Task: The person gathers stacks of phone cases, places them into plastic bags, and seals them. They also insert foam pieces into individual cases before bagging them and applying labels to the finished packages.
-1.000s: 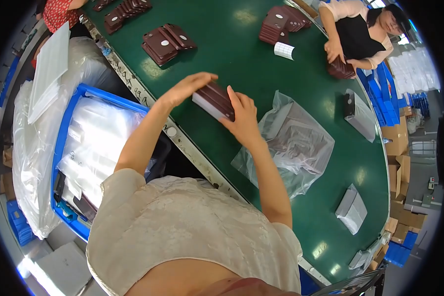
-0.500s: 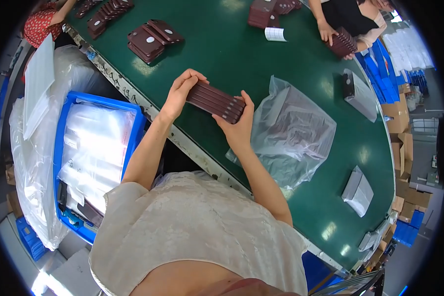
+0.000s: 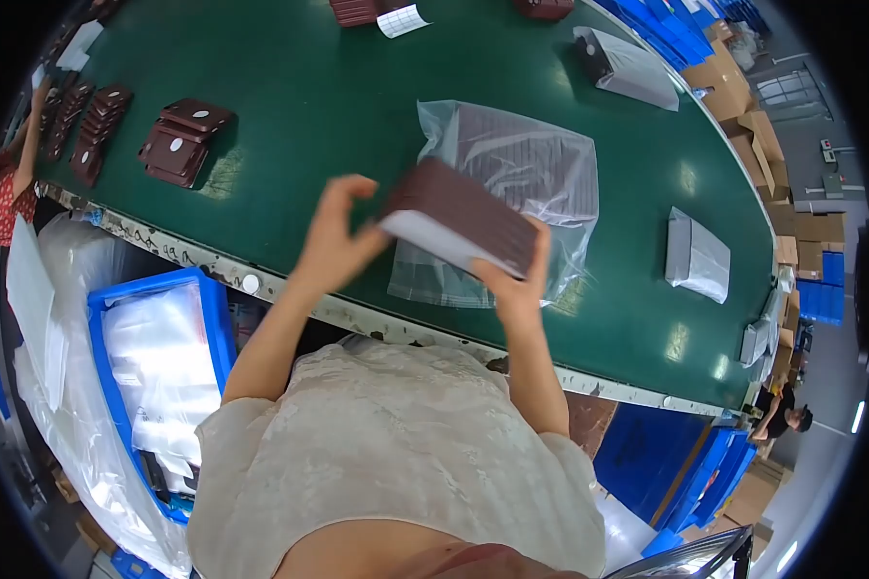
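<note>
A block of dark brown flat plastic pieces (image 3: 463, 207), stacked together, is held at a tilt above the green table, a whitish face turned toward me. My right hand (image 3: 517, 280) grips its right end between thumb and fingers. At the left end, my left hand (image 3: 338, 236) has its fingers spread and curved, its thumb close to the block's corner; blur hides whether it touches. Just behind the block lies a clear plastic bag (image 3: 560, 174) with similar ribbed brown pieces inside, partly covered by the block.
Brown pieces (image 3: 177, 145) lie in piles on the left of the green table (image 3: 299, 87). Wrapped packages (image 3: 697, 256) lie on the right. A white label sheet (image 3: 403, 20) is at the back. Below the table edge stands a blue crate (image 3: 220, 323) of clear bags. A person's arm (image 3: 31, 135) reaches in far left.
My view has swung to the right. The brown block has moved toward the bag and tipped, showing a whitish face. My left hand has loosened from its left end.
</note>
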### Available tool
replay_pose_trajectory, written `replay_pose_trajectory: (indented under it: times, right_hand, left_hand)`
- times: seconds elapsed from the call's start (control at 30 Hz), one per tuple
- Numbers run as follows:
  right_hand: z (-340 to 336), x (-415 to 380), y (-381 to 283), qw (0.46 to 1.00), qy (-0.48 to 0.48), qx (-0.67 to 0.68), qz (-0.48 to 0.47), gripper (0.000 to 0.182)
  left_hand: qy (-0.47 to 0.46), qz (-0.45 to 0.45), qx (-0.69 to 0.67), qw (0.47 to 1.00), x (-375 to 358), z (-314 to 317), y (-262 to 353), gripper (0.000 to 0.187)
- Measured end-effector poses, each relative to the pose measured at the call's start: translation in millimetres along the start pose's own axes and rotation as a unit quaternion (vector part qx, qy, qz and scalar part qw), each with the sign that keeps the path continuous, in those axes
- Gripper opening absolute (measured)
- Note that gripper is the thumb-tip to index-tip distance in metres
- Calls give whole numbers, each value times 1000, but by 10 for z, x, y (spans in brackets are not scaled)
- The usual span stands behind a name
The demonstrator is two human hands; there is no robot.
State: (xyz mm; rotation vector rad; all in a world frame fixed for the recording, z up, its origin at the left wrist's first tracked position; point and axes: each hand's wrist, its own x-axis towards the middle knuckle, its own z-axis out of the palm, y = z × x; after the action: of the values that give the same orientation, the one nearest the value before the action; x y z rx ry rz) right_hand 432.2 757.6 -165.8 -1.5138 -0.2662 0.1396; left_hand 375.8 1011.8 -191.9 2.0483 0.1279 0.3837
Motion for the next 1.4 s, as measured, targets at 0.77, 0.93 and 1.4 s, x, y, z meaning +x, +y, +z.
replay_pose_trajectory:
  times: [0.77, 0.93, 1.4]
  right_hand:
    - [-765, 1139, 396, 949, 98, 282, 105, 59]
    - [-489, 862, 334, 966, 46, 248, 64, 70]
    - [-273, -237, 480, 972, 49, 175, 149, 71]
  left_hand:
    - [-26, 20, 204, 978, -132, 892, 147, 52]
    - [133, 45, 124, 982, 26, 817, 152, 19]
    - [54, -114, -182, 975, -103, 657, 245, 14]
